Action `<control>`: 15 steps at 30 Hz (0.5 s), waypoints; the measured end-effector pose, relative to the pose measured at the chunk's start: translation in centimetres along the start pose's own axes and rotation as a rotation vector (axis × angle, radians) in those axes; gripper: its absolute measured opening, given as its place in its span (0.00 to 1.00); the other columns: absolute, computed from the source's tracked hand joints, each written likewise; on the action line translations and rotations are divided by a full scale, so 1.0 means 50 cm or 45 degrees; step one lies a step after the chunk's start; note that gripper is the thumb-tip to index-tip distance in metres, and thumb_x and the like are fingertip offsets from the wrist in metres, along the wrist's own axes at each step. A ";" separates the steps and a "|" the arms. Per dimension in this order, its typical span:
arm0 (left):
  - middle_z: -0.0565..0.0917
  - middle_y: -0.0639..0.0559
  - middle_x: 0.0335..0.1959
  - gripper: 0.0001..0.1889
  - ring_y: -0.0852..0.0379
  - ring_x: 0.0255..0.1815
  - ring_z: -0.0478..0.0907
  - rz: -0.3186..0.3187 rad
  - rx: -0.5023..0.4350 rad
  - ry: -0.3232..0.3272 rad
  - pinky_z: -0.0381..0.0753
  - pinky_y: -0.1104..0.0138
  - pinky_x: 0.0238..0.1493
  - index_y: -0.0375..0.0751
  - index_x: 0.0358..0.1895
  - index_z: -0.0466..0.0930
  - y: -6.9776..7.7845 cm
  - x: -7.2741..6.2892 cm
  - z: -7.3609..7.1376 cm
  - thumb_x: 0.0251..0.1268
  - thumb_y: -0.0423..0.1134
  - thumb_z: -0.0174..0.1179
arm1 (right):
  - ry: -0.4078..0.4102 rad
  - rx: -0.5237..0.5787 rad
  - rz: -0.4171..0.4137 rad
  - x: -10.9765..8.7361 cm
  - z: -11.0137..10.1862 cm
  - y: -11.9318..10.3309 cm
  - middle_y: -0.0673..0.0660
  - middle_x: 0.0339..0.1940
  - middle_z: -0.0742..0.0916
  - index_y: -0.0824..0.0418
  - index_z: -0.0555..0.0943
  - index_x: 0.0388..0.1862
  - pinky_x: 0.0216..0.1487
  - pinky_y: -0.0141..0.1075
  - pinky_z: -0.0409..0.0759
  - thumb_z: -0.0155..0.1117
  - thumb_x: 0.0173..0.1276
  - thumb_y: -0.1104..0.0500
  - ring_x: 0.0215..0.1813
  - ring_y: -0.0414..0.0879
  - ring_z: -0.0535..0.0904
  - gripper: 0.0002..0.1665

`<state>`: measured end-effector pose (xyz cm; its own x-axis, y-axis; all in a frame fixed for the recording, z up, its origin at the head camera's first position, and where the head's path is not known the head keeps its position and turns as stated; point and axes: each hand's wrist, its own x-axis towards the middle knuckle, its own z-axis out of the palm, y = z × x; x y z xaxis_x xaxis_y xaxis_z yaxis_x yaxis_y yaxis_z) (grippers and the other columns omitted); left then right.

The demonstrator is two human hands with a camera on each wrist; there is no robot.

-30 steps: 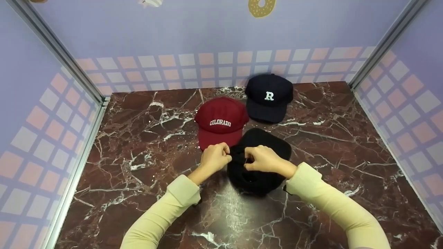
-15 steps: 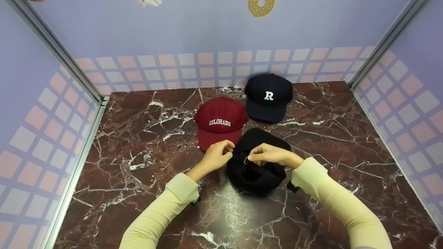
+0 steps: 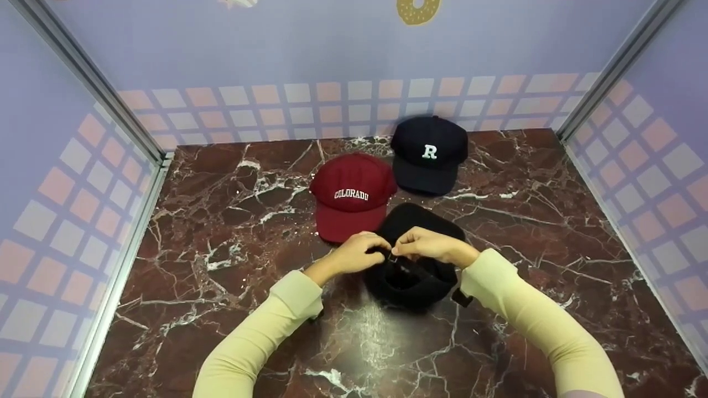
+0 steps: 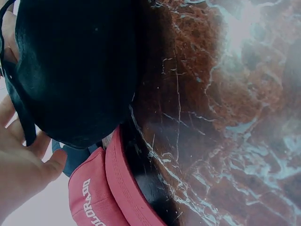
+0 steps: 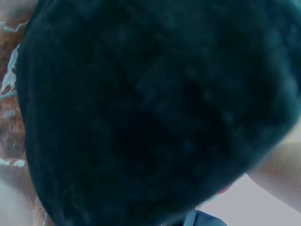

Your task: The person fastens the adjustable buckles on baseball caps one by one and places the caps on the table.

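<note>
A black cap (image 3: pixel 406 287) lies with its back opening toward the person and its brim away. My right hand (image 3: pixel 431 245) pinches the cap's strap near a small metal buckle at that opening. Close by on the left, my left hand (image 3: pixel 357 254) reaches to the same spot. In the left wrist view, the strap's loose end (image 4: pixel 26 117) hangs by the left fingers, and the thumb (image 4: pixel 56 162) stands apart from it. The cap's dark crown (image 5: pixel 141 113) fills most of the right wrist view and hides the right fingertips there.
A red cap (image 3: pixel 354 193) lettered COLORADO sits just beyond the left hand, beside the black brim. Behind, a navy cap (image 3: pixel 430 155) with a white R stands against the back wall (image 3: pixel 254 61). All rest on a dark red marbled table (image 3: pixel 221 265).
My left hand moves right, from the cap's left edge to the strap near the right fingers. The right hand stays on the strap, its grip shifted to a fingertip pinch. Other caps stay put.
</note>
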<state>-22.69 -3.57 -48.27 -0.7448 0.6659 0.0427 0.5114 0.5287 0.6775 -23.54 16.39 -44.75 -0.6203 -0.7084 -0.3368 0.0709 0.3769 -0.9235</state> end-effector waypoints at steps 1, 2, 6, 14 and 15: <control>0.80 0.48 0.44 0.15 0.52 0.50 0.72 0.000 -0.002 -0.005 0.67 0.61 0.54 0.40 0.43 0.79 -0.001 0.000 0.000 0.51 0.38 0.51 | -0.003 -0.006 -0.004 -0.001 0.000 0.000 0.47 0.11 0.68 0.68 0.69 0.16 0.23 0.27 0.61 0.52 0.61 0.65 0.18 0.38 0.61 0.14; 0.80 0.48 0.43 0.15 0.52 0.50 0.72 -0.002 -0.003 -0.008 0.67 0.61 0.54 0.40 0.42 0.79 -0.001 -0.001 0.000 0.51 0.38 0.51 | -0.008 -0.017 -0.011 -0.001 0.000 0.000 0.46 0.11 0.67 0.72 0.67 0.16 0.23 0.28 0.60 0.52 0.61 0.66 0.17 0.37 0.60 0.16; 0.81 0.49 0.39 0.13 0.52 0.47 0.72 0.002 -0.009 -0.013 0.67 0.61 0.51 0.41 0.38 0.80 -0.005 -0.002 0.001 0.49 0.38 0.51 | -0.023 -0.065 -0.040 -0.006 0.000 -0.001 0.44 0.10 0.66 0.82 0.62 0.19 0.24 0.28 0.60 0.53 0.59 0.67 0.16 0.35 0.59 0.19; 0.82 0.49 0.36 0.13 0.53 0.43 0.72 -0.012 -0.004 -0.045 0.68 0.61 0.48 0.40 0.36 0.80 -0.013 -0.004 0.002 0.47 0.37 0.51 | -0.004 -0.046 -0.010 0.012 -0.015 0.054 0.45 0.10 0.68 0.62 0.69 0.13 0.22 0.27 0.60 0.55 0.61 0.60 0.16 0.36 0.60 0.17; 0.82 0.49 0.36 0.13 0.53 0.42 0.72 -0.017 0.004 -0.053 0.68 0.61 0.48 0.40 0.36 0.80 -0.014 -0.004 0.003 0.46 0.37 0.51 | -0.012 -0.033 0.002 0.010 -0.018 0.056 0.46 0.12 0.69 0.61 0.71 0.14 0.23 0.27 0.62 0.55 0.62 0.58 0.17 0.36 0.61 0.17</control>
<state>-22.83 -4.02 -48.87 -0.7331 0.6802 0.0033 0.5031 0.5390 0.6755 -24.35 17.61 -47.32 -0.6129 -0.7132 -0.3402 0.0517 0.3934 -0.9179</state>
